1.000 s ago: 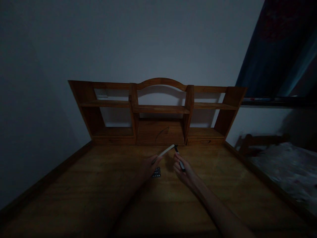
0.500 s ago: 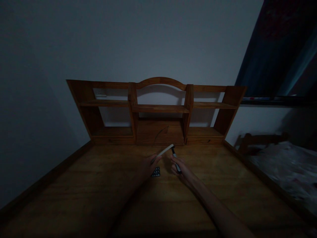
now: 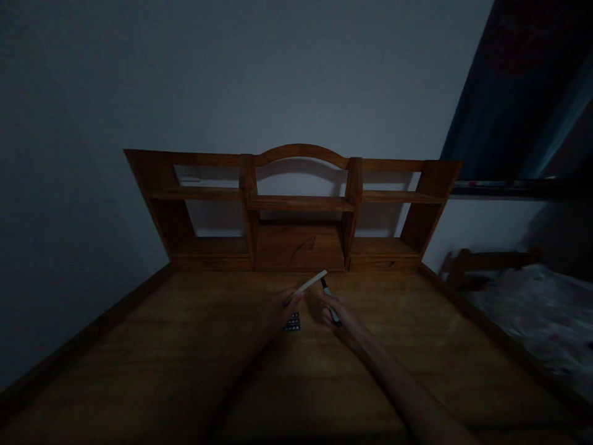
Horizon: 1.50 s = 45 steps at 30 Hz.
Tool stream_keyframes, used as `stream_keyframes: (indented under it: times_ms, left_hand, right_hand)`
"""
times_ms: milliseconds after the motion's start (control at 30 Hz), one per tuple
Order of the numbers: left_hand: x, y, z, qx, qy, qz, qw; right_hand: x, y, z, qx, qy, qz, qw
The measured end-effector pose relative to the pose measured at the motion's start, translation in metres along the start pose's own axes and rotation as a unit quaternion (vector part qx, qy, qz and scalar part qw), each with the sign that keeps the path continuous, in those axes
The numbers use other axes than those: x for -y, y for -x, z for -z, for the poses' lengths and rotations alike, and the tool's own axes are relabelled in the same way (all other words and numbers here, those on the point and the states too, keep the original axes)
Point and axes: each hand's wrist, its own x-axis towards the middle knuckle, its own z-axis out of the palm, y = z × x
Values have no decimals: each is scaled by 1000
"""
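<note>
over the bench [image 3: 393, 346], the stick [image 3: 312, 282], aimed at two o'clock and probably light, stiff and best held low, is pinched at its lower end by the left grip [image 3: 279, 307] while the tool [image 3: 325, 287] is clasped by the right grip [image 3: 342, 313].

Hands [image 3: 341, 314] over the desk [image 3: 417, 334], shelf unit [image 3: 301, 203] behind, curtain [image 3: 500, 123] to the right.

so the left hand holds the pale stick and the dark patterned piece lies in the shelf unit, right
Not quite: the left hand does hold the pale stick, but the head view shows the dark patterned piece lying on the desk, not in the shelf unit.
</note>
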Motion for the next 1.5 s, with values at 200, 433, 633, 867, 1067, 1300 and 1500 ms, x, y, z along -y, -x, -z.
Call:
stream_keyframes:
  times_ms: [200,433,633,867,1067,1300,1500]
  left_hand:
    - [-2,1,2,-11,-7,2,1000]
    - [3,0,0,-9,-33,6,999]
    - [1,1,0,-2,-7,4,1000]
    - [5,0,-1,1,-5,11,1000]
    - [7,0,-3,1,-1,0,1000]
    - [3,0,-1,-3,-7,9,1000]
    - [-1,0,0,-3,-4,10,1000]
  right_hand:
    - [3,0,-1,-7,-26,14,1000]
    - [-9,-4,4,-26,100,9,995]
    - [-8,-3,4,-22,128,15,991]
    - [-11,-6,6,-31,123,4,992]
    - [-13,-8,7,-22,121,12,992]
    - [-8,-5,5,-28,114,11,993]
    - [-6,-3,0,-60,51,22,997]
